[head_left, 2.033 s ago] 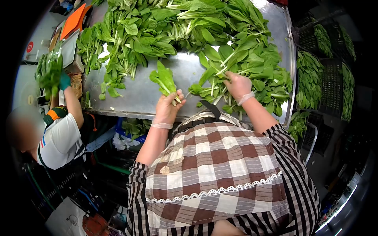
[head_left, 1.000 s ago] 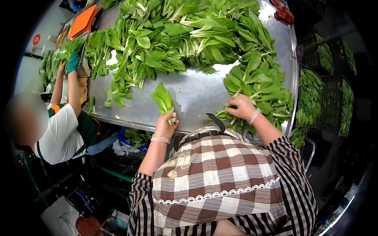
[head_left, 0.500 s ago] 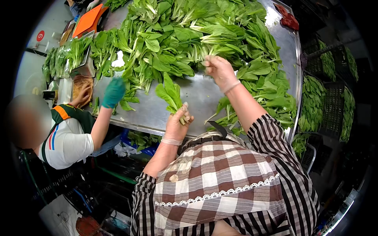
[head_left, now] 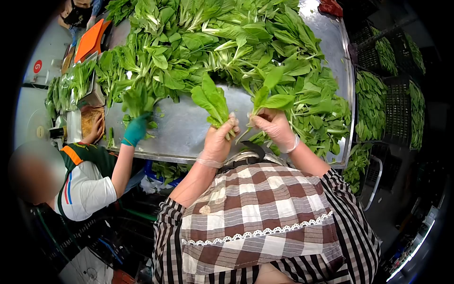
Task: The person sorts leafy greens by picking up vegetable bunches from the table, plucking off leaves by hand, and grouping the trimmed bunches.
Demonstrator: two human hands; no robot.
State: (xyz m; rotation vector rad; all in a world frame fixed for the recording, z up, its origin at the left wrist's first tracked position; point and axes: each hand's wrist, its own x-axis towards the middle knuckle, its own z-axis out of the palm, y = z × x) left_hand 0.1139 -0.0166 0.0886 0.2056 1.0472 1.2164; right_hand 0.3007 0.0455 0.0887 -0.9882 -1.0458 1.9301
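My left hand (head_left: pixel 220 141), in a thin clear glove, is closed round the stems of a small bunch of leafy greens (head_left: pixel 211 100), leaves pointing up and away from me. Close by on the right, my right hand (head_left: pixel 275 128), also gloved, pinches the stems of a few loose leafy greens (head_left: pixel 272 97). The two hands are a short gap apart over the near edge of the metal table (head_left: pixel 179 128). A large heap of greens (head_left: pixel 236 40) lies beyond them and curves down the right side.
At the left a co-worker (head_left: pixel 85 184) holds greens in a teal-gloved hand (head_left: pixel 135 131). Near them are a woven basket (head_left: pixel 90 122), bagged greens (head_left: pixel 59 94) and an orange board (head_left: pixel 90 39). Black crates (head_left: pixel 398 111) of greens stand right of the table. A red object (head_left: pixel 331 7) lies at the far right corner.
My right hand has come back from the heap toward my left hand, now with greens in it. My left hand still holds its bunch. The co-worker's gloved hand has taken hold of greens.
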